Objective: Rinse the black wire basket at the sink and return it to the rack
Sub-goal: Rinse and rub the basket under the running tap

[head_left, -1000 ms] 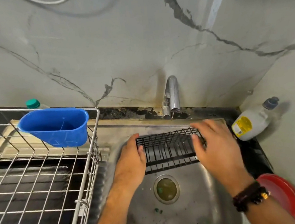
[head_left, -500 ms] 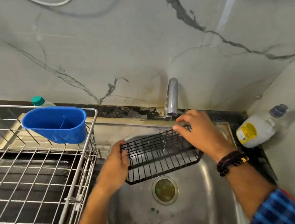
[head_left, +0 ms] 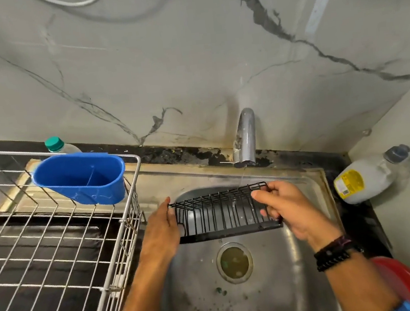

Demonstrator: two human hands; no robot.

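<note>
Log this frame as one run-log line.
phase: rinsing | black wire basket held over sink | left hand, right hand grip its ends | faucet running

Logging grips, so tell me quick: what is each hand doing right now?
Left hand: closed on the black wire basket, left end.
Right hand: closed on the basket's right end.

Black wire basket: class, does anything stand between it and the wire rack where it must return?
Nothing visible does. The black wire basket, held by the left hand and right hand over the sink, has open space toward the wire rack.
</note>
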